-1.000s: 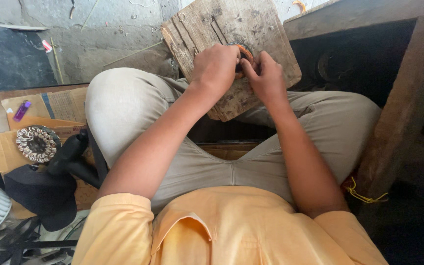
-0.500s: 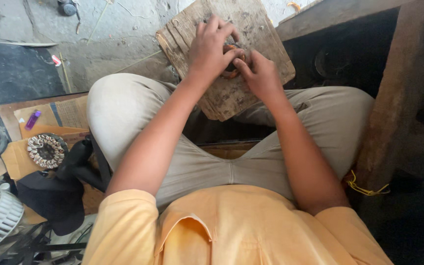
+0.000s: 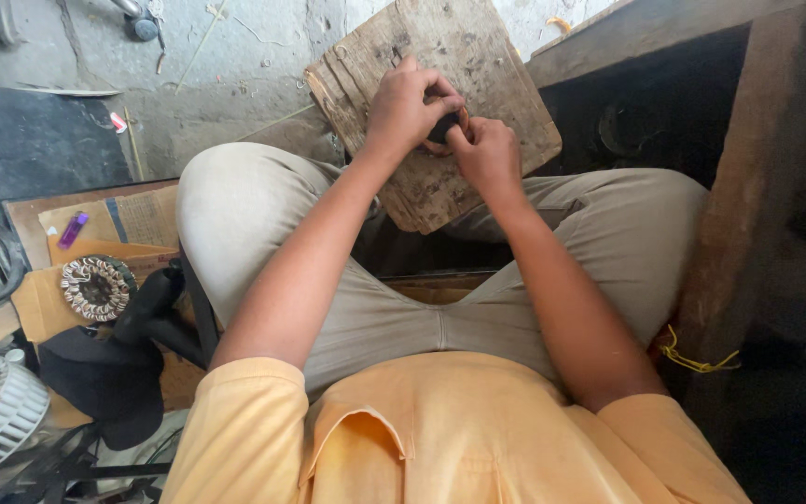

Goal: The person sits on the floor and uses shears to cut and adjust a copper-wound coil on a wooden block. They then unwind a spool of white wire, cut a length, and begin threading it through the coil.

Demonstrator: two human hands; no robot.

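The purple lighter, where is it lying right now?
The purple lighter lies at the left of the head view, on brown cardboard, above the round wound coil.

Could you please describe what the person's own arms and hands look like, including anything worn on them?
Both arms are bare from just above the elbow down. Each upper arm is covered by a short, loose sleeve of a light orange shirt. The left hand and right hand wear no gloves, and no rings, watch or bracelet show on them or on the wrists. The fingers are bare as well.
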